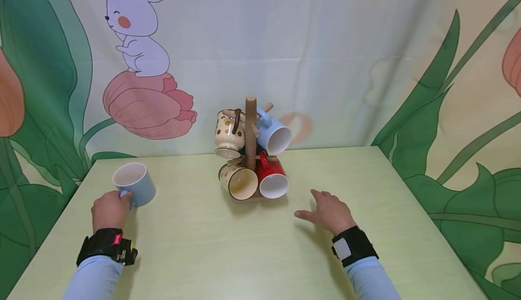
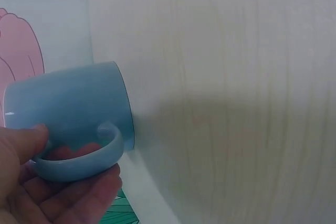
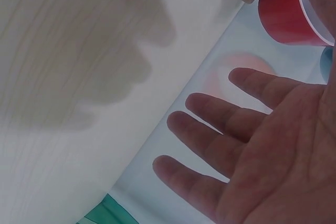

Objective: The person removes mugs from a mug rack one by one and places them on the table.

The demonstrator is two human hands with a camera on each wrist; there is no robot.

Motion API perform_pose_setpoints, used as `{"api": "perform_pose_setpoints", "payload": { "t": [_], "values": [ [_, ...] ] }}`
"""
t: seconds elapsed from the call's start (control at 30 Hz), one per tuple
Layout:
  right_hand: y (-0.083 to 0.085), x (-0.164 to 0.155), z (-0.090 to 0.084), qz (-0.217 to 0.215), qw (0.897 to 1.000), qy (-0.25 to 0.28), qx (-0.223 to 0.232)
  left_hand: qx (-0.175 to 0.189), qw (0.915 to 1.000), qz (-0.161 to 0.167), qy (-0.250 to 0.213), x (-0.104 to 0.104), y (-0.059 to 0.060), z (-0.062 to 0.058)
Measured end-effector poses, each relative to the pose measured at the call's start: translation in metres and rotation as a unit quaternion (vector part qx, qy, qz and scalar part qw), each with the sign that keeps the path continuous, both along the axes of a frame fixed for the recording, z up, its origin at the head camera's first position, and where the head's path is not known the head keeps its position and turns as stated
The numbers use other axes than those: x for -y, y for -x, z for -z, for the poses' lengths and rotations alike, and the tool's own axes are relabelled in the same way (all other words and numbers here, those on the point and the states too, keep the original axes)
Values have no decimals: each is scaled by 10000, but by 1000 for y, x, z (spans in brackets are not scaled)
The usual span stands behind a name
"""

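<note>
From the head view, we hold the blue mug (image 1: 134, 183) by its handle in our left hand (image 1: 110, 209), standing on the worktop (image 1: 228, 245) far left of the mug tree (image 1: 251, 132). Our right hand (image 1: 329, 211) lies flat, fingers spread. We think the mug must next be lifted toward a free peg.

Our left wrist view shows fingers (image 2: 68, 153) curled through the handle.

Our right wrist view shows an empty palm near the red mug (image 3: 286, 17).

Two blue mugs (image 1: 135, 183) (image 1: 273, 135), two cream spotted mugs (image 1: 229, 133) (image 1: 239, 181), one red mug (image 1: 272, 178), one wooden rack (image 1: 250, 130)
</note>
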State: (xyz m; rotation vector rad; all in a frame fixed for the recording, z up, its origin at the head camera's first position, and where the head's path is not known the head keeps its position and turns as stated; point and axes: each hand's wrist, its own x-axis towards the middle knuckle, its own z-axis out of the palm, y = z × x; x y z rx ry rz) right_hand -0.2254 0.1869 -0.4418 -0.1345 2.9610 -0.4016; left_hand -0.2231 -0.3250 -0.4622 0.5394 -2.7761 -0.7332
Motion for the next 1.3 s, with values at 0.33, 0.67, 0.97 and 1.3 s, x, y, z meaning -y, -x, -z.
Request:
{"api": "perform_pose_setpoints", "payload": {
  "t": [0.33,0.67,0.97,1.3],
  "values": [
    [0,2,2,25,10000,54,60,256,9996,-118,-29,-8,-8,-7],
    [-1,2,-3,-79,9999,92,-35,108,9985,-507,-166,-20,-15,-17],
    [0,7,-18,-217,9982,132,-544,-574,9983,-46,-1,-49,-7,-49],
    [-1,24,-45,-368,9909,132,-1285,-777,9916,1000,259,-99,13,-88]
  ]
}}
